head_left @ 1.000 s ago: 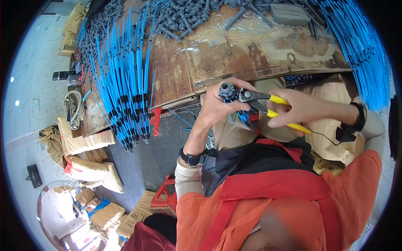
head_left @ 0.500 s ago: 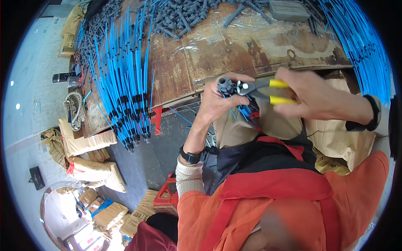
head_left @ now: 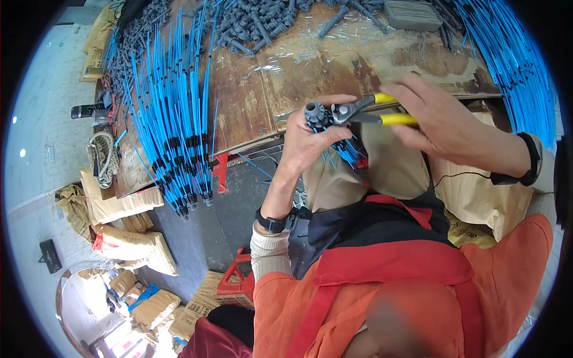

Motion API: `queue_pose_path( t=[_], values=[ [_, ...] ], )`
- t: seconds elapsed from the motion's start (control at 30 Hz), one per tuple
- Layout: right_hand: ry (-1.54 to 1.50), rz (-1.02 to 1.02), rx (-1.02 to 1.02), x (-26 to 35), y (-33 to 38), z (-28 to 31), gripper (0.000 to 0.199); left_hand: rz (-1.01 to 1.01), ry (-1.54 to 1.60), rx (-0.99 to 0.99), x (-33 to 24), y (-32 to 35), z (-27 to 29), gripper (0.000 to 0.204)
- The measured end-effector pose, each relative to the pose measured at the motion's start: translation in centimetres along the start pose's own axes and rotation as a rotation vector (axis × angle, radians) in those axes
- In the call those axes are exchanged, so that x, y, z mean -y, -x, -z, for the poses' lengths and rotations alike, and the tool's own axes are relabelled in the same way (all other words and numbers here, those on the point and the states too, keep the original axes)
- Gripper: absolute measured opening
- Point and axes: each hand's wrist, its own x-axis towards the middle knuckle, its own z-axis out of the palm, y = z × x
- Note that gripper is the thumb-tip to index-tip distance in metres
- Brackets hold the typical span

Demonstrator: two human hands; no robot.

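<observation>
My left hand is wrapped round a grey ribbed plastic fitting, its round hollow end facing up. Thin blue tubes hang below that hand, over my lap. In my right hand is a pair of cutting pliers with yellow handles, spread apart. The pliers' jaws lie against the side of the fitting, close to my left thumb; exactly what is between them is too small to tell.
A worn wooden table spans the far side. Grey fittings are heaped on it. Bundles of blue tubes lie at left and right. Paper sacks stand on the floor at left, near a red stool.
The pliers and my right hand have moved up and slightly left. My left hand has shifted a little left with the fitting, which stays in its grip.
</observation>
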Motion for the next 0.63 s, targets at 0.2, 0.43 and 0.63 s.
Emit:
queue_pose_path(
  t=[0.2,0.43,0.63],
  values=[
    [-0.871,-0.398,0.678,0.8,-1.4,1.3,0.044,-0.093,-0.003,0.074,0.9,0.4,1.3,0.054],
    [0.091,-0.094,0.012,1.5,0.4,-0.2,0.042,-0.137,-0.147,-0.102,0.8,0.4,-0.7,0.05],
    [-0.329,-0.124,0.22,-0.8,-0.6,-5.1,0.043,-0.155,-0.021,-0.058,2.0,1.6,0.4,0.067]
  ],
)
